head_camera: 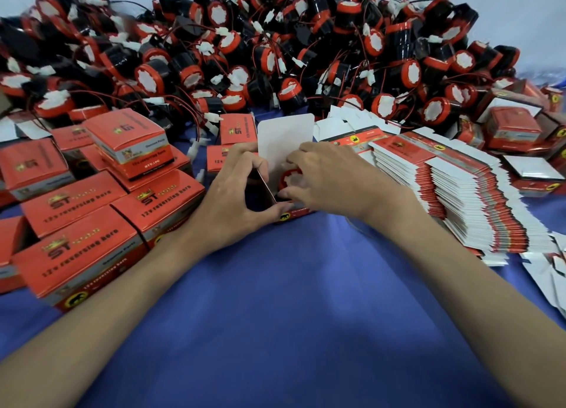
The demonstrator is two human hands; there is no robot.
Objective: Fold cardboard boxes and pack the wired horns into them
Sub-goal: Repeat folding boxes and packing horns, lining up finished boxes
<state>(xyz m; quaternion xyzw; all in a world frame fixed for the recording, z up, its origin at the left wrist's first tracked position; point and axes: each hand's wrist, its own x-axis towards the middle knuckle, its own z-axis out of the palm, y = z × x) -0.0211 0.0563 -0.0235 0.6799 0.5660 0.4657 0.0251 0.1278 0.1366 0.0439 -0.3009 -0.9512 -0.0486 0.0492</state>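
A small red cardboard box (pixel 286 141) stands open at the middle of the blue cloth, its white lid flap upright. Inside it sits a black horn with a red rim (pixel 291 178). My left hand (pixel 235 190) grips the box's left side, thumb along the front edge. My right hand (pixel 330 175) curls over the box's opening from the right, fingertips on the horn. The horn's wire is hidden.
A big heap of wired horns (pixel 275 55) fills the back. Folded red boxes (pixel 92 224) are stacked at the left. A thick stack of flat box blanks (pixel 444 187) lies at the right, with more boxes (pixel 514 129) behind. Blue cloth (pixel 291 315) covers the near table.
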